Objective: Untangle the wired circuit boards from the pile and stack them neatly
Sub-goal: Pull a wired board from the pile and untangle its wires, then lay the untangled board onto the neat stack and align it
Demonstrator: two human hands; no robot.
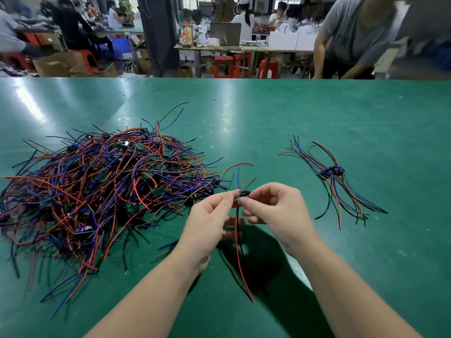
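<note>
Between pile (97, 186) and stack (333, 170), left grip (210, 220) and right grip (275, 211) pinch one circuit board (244, 193).

**One wide head camera, looking forward and down over a green table (317, 113).**

It sits at the person's head, close above the left hand (210, 215) and the right hand (275, 211), which pinch a small circuit board (244, 192) near the centre of the view. The pile of wires (97, 186) falls at the left and the small stack (333, 170) at the right. Other people (353, 32) show far off along the top edge.
</note>
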